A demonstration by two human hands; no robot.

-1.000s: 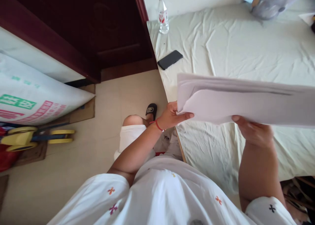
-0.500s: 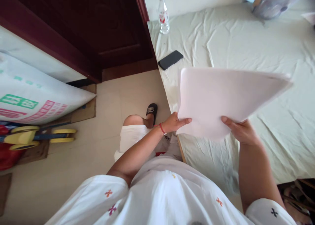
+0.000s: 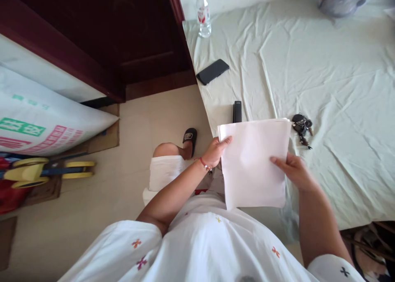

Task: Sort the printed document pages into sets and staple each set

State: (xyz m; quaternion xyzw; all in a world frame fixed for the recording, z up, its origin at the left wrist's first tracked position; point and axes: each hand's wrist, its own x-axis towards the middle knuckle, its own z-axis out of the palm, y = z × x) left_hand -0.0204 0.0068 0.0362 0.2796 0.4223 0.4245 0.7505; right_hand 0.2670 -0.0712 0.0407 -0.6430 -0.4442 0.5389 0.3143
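Note:
A stack of white paper (image 3: pixel 251 171) is held up over the near left edge of the cloth-covered table. My left hand (image 3: pixel 216 151) grips its left edge, thumb on top and fingers hidden beneath. On the right edge, my right hand (image 3: pixel 296 169) has its thumb lying over the sheets and its other fingers behind them. Just beyond the paper's top edge a black stapler-like object (image 3: pixel 237 111) shows, partly covered by the sheets. A bunch of keys (image 3: pixel 302 128) lies on the cloth right of the stack.
A black phone (image 3: pixel 212 72) and a clear bottle (image 3: pixel 203 17) are near the table's left edge. The table (image 3: pixel 339 88) has a wrinkled pale cloth. A plastic bag (image 3: pixel 341 2) sits at the back. Leftward are a large white sack (image 3: pixel 52 113) and a yellow-wheeled scooter (image 3: pixel 33 171).
The paper stack has swung round and come closer to my body, now more upright in view. The keys and the black object behind it have come into sight.

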